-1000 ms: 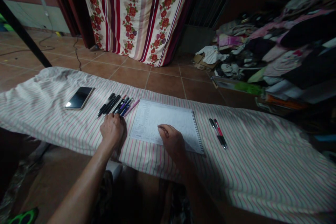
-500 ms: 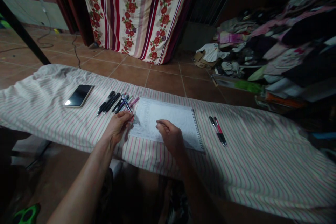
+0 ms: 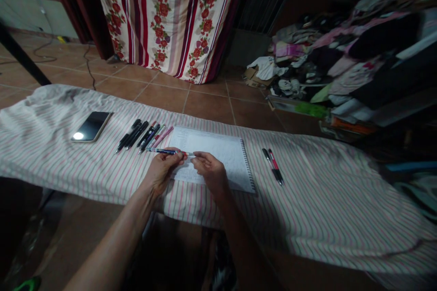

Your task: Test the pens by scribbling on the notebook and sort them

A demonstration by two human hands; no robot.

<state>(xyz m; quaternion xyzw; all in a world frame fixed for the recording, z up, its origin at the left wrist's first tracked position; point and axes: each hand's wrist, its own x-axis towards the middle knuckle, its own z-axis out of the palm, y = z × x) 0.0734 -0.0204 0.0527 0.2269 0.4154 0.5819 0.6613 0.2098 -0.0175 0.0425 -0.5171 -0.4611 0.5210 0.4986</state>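
A tiled floor (image 3: 208,104) of brown squares with pale joints extends behind everything else. Across it stands a long, cloth-draped desk (image 3: 324,218), striped in pink and grey on a pale ground. At the far right lies a heap of clothes (image 3: 355,61), and beyond the desk hangs a curtain (image 3: 136,13) with red stripes and bands of red flowers.

A spiral notebook (image 3: 223,141) lies flat on the desk in front of the person, its wire binding on the right-hand side; its page carries marks too faint to read.

The left hand (image 3: 166,166) is clamped on a slim pen, thumb against fingers, above the notebook's left edge. The right hand (image 3: 212,170) is over the page, fingers curled, with its fingertips at the pen's right end; whether they grip it cannot be told.

A dark-screened phone (image 3: 91,126) lies far to the left. Between it and the notebook is a row of pens (image 3: 137,136), slanting side by side, black ones leftmost and pink ones rightmost. Two more pens (image 3: 274,161), one black and one red and black, lie together right of the binding.

Smallest is the held pen (image 3: 162,150), dark-bodied with some red toward its right end, nearly level from left to right.
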